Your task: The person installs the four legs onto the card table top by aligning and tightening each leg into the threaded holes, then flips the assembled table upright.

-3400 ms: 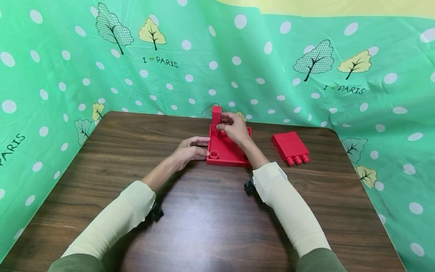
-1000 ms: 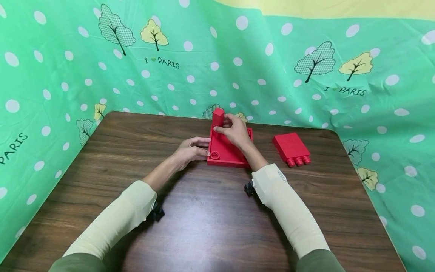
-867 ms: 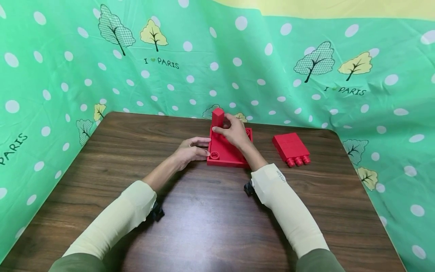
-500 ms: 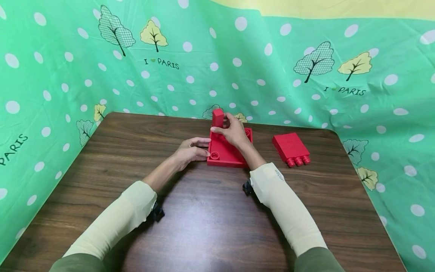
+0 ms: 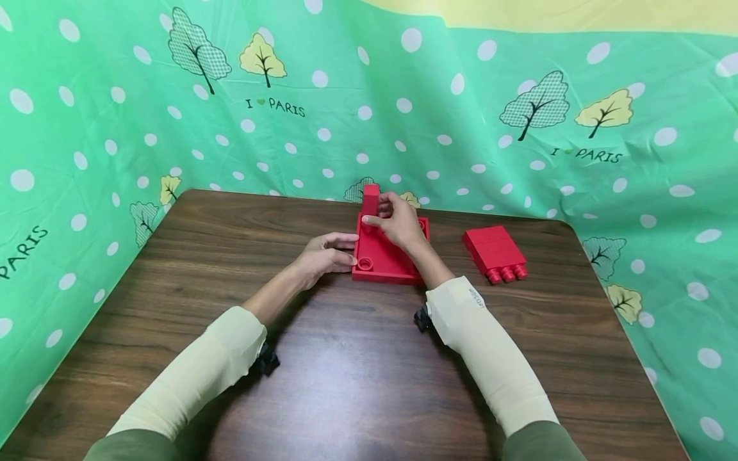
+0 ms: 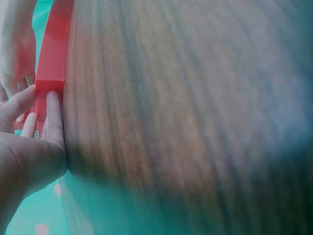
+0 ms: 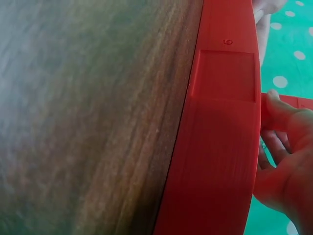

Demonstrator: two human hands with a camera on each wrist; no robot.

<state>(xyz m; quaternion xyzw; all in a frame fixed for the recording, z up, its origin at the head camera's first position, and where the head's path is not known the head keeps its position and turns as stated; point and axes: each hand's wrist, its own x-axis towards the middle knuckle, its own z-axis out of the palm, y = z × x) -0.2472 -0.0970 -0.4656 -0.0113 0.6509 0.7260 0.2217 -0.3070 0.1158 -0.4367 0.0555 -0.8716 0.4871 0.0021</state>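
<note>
A shallow red tabletop (image 5: 387, 255) lies underside up, its rim raised and a round socket (image 5: 365, 264) in its near left corner. At its far left corner a red square leg (image 5: 371, 198) stands upright. My right hand (image 5: 400, 224) pinches this leg between thumb and fingers; its lower end is partly hidden behind the hand. Against the tabletop's left side rests my left hand (image 5: 316, 258), thumb and fingers extended. The left wrist view has these fingers lying along the red side wall (image 6: 51, 58). In the right wrist view, the near side wall (image 7: 222, 142) fills the middle.
To the right, several red legs lie side by side as a flat block (image 5: 496, 250), threaded ends (image 5: 507, 274) toward me. All stand on a dark wooden table (image 5: 323, 358). A green dotted cloth (image 5: 323, 115) hangs just behind the table's far edge.
The leg has turned about its upright axis, with a corner facing me a second ago and a flat face now. The right thumb and fingers shifted slightly around it; the left hand stayed put.
</note>
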